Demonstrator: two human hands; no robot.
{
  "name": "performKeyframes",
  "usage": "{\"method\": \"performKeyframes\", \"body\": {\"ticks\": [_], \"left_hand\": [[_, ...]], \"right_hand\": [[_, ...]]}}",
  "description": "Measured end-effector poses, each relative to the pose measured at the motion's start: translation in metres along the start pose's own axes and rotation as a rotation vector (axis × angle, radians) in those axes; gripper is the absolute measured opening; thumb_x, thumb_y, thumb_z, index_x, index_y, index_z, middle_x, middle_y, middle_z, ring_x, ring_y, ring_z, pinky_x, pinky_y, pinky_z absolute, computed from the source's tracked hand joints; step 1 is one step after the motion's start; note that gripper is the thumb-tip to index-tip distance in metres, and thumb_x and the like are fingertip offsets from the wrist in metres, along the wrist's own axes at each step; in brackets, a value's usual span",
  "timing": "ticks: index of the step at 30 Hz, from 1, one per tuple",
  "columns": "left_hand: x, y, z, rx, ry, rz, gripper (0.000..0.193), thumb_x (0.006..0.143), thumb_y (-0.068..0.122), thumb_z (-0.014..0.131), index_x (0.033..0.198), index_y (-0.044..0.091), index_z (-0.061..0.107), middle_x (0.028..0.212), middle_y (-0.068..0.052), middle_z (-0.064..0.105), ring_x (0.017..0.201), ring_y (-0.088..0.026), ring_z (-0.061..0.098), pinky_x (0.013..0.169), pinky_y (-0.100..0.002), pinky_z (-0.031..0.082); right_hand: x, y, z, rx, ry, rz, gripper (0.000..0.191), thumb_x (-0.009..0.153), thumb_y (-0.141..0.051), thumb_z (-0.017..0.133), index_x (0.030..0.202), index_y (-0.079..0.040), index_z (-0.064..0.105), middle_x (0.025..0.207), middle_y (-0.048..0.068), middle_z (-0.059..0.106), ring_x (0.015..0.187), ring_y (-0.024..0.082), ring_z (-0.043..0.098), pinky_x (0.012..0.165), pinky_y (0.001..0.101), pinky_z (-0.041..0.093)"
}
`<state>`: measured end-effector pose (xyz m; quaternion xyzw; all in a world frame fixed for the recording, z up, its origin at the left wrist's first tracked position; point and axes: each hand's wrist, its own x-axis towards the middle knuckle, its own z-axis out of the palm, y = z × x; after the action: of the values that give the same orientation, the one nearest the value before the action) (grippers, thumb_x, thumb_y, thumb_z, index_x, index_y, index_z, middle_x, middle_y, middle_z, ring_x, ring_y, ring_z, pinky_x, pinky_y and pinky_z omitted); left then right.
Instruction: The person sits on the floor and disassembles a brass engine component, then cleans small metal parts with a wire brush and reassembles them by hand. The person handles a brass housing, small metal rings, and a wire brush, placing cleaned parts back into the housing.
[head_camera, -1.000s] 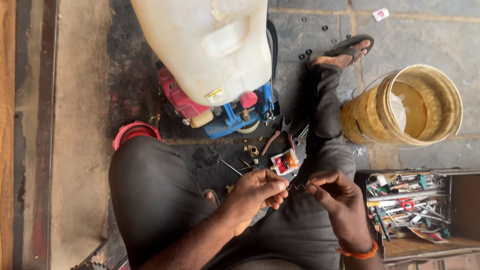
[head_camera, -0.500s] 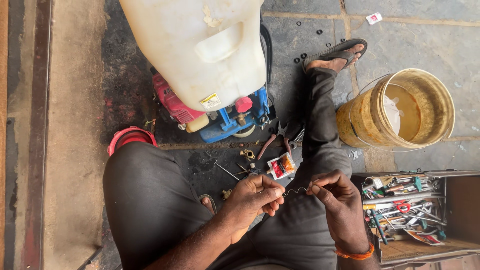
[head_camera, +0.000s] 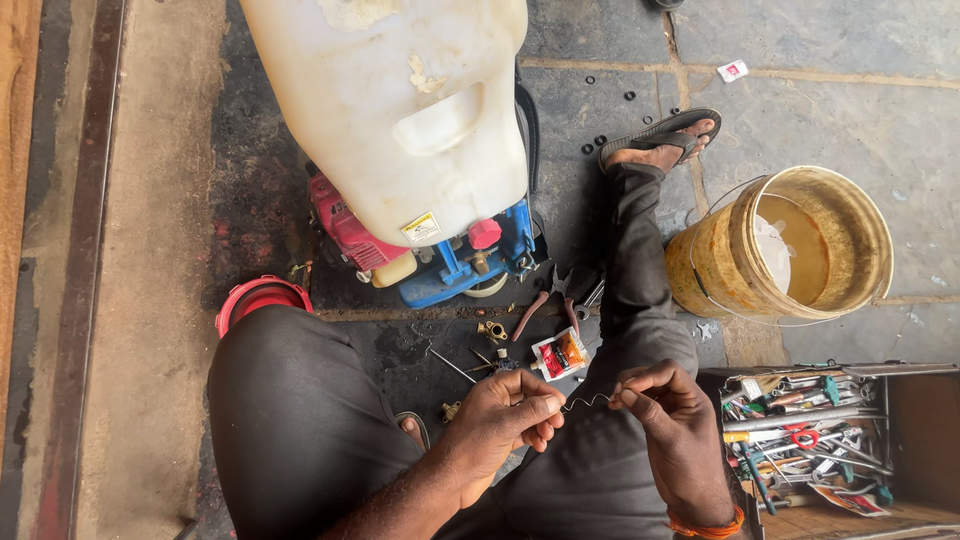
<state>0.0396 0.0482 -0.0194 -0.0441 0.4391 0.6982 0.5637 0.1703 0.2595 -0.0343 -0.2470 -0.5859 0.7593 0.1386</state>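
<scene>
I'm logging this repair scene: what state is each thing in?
Left hand: pinching the wire.
Right hand: pinching the wire.
Wire: thin, kinked, stretched between both hands.
Bucket: upright, open.
Toolbox: open, full of tools.
Pliers: lying on the floor.

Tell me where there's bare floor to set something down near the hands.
Free: the concrete strip left of the white tank, and the slabs above the yellow bucket. Crowded: the floor between tank and hands, littered with pliers and small parts; the toolbox is full.
</scene>
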Motion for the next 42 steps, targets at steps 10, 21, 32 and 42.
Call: {"method": "performKeyframes", "body": {"ticks": [10,21,32,42], "left_hand": [[0.002,-0.001,0.002,-0.014,-0.014,0.008,0.014,0.093,0.016,0.072,0.098,0.005,0.066,0.085,-0.005,0.069,0.073,-0.009,0.064,0.068,-0.025,0.054],[0.015,-0.010,-0.013,-0.043,-0.059,-0.002,0.016,0.097,0.017,0.069,0.104,0.003,0.066,0.088,-0.007,0.069,0.074,-0.010,0.065,0.069,-0.025,0.057],[0.007,-0.005,-0.006,-0.040,-0.159,0.017,0.026,0.095,0.018,0.073,0.113,0.000,0.067,0.089,-0.006,0.070,0.077,-0.010,0.066,0.070,-0.025,0.058],[-0.008,0.010,-0.009,-0.206,-0.130,0.111,0.028,0.102,0.033,0.065,0.107,0.005,0.066,0.094,-0.004,0.071,0.081,-0.011,0.065,0.076,-0.026,0.056]], "right_hand": [[-0.003,-0.002,0.007,-0.118,-0.023,0.059,0.012,0.087,0.001,0.074,0.096,0.001,0.067,0.093,0.011,0.071,0.086,0.016,0.066,0.080,0.0316,0.054],[-0.008,-0.019,0.026,-0.248,-0.267,0.241,0.031,0.087,-0.003,0.073,0.118,0.002,0.071,0.114,0.010,0.075,0.112,0.017,0.073,0.100,0.0348,0.060],[-0.005,-0.002,0.007,-0.171,-0.301,0.156,0.019,0.088,0.001,0.075,0.106,0.005,0.071,0.100,0.014,0.081,0.098,0.019,0.076,0.089,0.0350,0.062],[-0.022,-0.017,0.038,-0.199,-0.076,0.048,0.028,0.096,-0.011,0.069,0.120,0.003,0.069,0.094,0.007,0.073,0.091,0.013,0.068,0.085,0.0265,0.055]]}}
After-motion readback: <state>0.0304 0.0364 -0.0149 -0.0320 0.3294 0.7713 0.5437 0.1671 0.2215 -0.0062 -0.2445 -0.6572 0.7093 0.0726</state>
